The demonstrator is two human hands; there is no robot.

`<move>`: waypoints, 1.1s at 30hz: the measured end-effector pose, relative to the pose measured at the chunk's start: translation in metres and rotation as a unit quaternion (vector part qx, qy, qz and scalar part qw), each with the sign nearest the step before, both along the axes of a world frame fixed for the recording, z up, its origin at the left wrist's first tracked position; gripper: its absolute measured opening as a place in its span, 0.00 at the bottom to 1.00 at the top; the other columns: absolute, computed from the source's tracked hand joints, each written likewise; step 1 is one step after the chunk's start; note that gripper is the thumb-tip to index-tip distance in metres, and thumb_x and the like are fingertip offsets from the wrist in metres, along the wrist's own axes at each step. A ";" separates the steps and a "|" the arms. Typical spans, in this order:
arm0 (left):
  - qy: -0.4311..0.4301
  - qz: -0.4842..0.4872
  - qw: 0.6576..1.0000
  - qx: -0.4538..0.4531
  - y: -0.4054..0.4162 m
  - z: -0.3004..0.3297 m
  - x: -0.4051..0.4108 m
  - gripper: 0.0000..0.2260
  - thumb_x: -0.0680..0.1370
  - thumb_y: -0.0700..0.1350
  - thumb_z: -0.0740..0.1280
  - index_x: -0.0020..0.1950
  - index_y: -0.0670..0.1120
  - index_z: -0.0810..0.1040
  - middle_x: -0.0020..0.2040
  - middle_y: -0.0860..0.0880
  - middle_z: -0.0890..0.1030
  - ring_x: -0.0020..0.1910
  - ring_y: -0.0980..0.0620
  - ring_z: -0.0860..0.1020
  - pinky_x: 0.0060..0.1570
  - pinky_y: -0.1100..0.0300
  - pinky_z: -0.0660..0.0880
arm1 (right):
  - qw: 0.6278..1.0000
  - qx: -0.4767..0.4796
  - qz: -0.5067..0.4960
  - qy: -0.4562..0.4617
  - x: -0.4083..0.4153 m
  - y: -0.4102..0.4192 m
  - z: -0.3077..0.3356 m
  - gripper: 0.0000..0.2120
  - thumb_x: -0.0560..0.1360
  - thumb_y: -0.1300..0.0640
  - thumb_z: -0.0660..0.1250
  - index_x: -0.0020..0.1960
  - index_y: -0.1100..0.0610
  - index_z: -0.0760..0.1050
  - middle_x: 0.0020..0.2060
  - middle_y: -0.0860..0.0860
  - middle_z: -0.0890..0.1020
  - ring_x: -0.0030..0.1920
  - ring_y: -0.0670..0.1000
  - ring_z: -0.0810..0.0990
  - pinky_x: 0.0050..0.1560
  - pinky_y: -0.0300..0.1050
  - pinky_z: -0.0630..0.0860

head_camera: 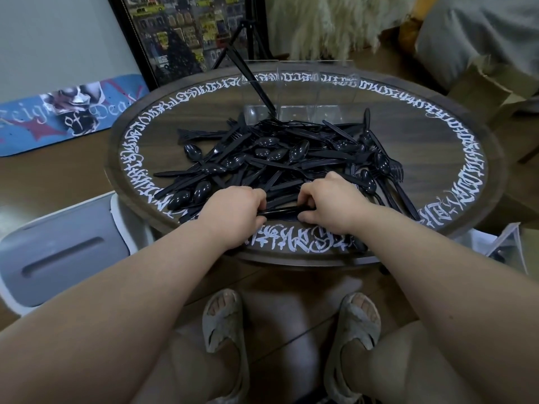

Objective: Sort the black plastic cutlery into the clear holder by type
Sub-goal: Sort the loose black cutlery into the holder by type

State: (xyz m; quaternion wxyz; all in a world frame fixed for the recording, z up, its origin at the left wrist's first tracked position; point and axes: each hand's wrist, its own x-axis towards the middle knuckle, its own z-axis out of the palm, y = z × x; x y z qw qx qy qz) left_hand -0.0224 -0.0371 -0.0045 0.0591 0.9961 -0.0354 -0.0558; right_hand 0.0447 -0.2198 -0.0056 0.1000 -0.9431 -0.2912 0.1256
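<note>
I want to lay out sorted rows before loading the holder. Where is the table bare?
Bare wood shows on the table's right side, between the cutlery pile and the white lettering, and at far left beyond the spoons. The middle, and the near edge by both hands, is crowded.

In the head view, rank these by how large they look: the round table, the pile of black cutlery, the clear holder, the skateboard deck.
1. round table
2. pile of black cutlery
3 and 4. skateboard deck and clear holder: unsure. The deck lies lower and runs out of frame; the holder's edges are faint.
</note>
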 end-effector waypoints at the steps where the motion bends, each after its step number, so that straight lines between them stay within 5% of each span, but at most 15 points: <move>1: -0.002 0.002 1.000 0.007 0.000 0.000 -0.001 0.10 0.77 0.50 0.66 0.56 0.49 0.74 0.52 0.51 0.79 0.51 0.49 0.76 0.48 0.55 0.74 | 1.000 0.001 -0.006 0.006 0.000 0.000 0.000 0.12 0.74 0.46 0.68 0.55 0.48 0.75 0.43 0.45 0.78 0.56 0.49 0.66 0.45 0.44 0.66; 5: -0.003 0.001 1.000 0.031 0.000 0.000 -0.002 0.10 0.78 0.51 0.65 0.57 0.49 0.72 0.52 0.51 0.79 0.50 0.49 0.77 0.45 0.57 0.72 | 1.000 -0.004 -0.010 0.013 -0.003 -0.002 -0.002 0.08 0.76 0.48 0.66 0.53 0.50 0.74 0.41 0.46 0.79 0.58 0.50 0.67 0.47 0.47 0.70; 12: 0.020 -0.010 1.000 0.020 -0.003 -0.001 -0.006 0.09 0.80 0.47 0.63 0.58 0.47 0.70 0.53 0.48 0.76 0.50 0.47 0.76 0.46 0.56 0.71 | 1.000 -0.022 0.006 -0.016 -0.006 -0.003 -0.001 0.12 0.76 0.48 0.65 0.57 0.51 0.73 0.53 0.49 0.75 0.59 0.53 0.68 0.53 0.47 0.69; 22: 0.006 -0.024 1.000 0.001 0.006 0.007 -0.004 0.14 0.81 0.50 0.60 0.65 0.52 0.75 0.59 0.51 0.78 0.59 0.49 0.74 0.55 0.55 0.73 | 0.998 0.047 -0.008 -0.036 -0.004 -0.007 0.006 0.10 0.77 0.47 0.65 0.54 0.50 0.78 0.44 0.46 0.75 0.56 0.52 0.68 0.53 0.46 0.70; 25: -0.001 0.012 0.998 -0.056 0.008 0.017 -0.003 0.13 0.81 0.50 0.61 0.64 0.52 0.76 0.57 0.53 0.79 0.56 0.51 0.76 0.53 0.57 0.72 | 0.985 0.159 -0.069 0.005 -0.002 -0.009 0.012 0.07 0.75 0.50 0.69 0.50 0.51 0.79 0.44 0.45 0.79 0.52 0.48 0.75 0.52 0.44 0.72; 29: 0.051 0.082 0.968 -0.230 0.003 0.023 -0.001 0.08 0.81 0.47 0.63 0.57 0.51 0.78 0.40 0.54 0.81 0.41 0.54 0.80 0.34 0.65 0.72 | 0.929 0.319 -0.172 0.079 0.002 -0.011 0.020 0.05 0.71 0.56 0.74 0.46 0.52 0.79 0.36 0.44 0.78 0.36 0.44 0.76 0.40 0.37 0.73; 33: 0.096 0.135 0.916 -0.365 0.000 0.024 0.001 0.06 0.80 0.47 0.63 0.50 0.51 0.80 0.38 0.49 0.83 0.41 0.42 0.82 0.36 0.56 0.73 | 0.880 0.396 -0.225 0.137 0.004 -0.012 0.021 0.09 0.71 0.60 0.74 0.50 0.54 0.78 0.35 0.52 0.77 0.31 0.48 0.78 0.37 0.43 0.76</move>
